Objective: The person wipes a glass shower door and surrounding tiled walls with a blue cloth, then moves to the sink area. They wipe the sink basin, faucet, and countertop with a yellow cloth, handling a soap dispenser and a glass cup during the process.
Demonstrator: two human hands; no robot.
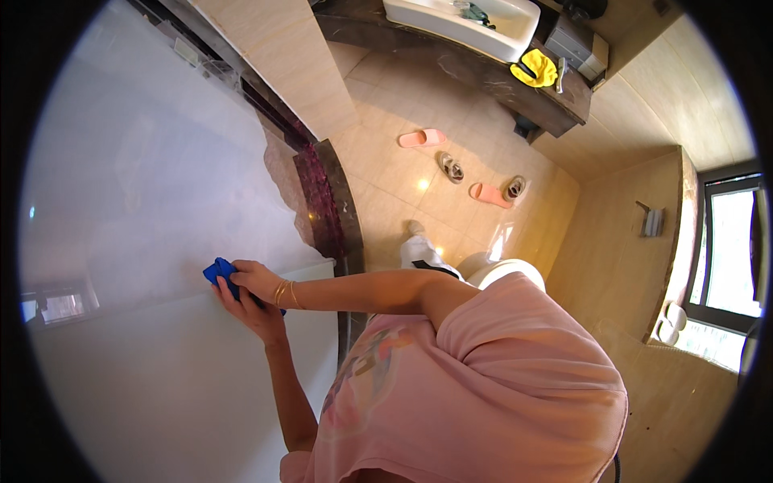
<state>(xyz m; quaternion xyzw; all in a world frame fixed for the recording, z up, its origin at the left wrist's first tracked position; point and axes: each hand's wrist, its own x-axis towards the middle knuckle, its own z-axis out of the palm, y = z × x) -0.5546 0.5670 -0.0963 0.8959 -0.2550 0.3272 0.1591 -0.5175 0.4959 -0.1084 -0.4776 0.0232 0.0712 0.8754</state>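
Observation:
Both hands meet on a crumpled blue cloth [221, 269] at a broad, pale, glossy panel [181, 386]. My right hand [258, 280], with thin gold-coloured bracelets [285, 294] at its wrist, grips the cloth from above in the picture. Just below it, my left hand [256, 317] has its fingers around the same cloth. More blue shows under the hands. Above them in the picture, a cloudy, reflective surface [157, 169] ends in a ragged edge; its material is unclear.
A dark stone kerb [344, 199] borders the tiled floor [386, 175]. Pink slippers [422, 138] and clear-looking shoes [451, 168] lie there. A white toilet [513, 270] is partly hidden by my body. The stone counter [447, 60] carries a white basin [513, 45] and yellow cloth [539, 67].

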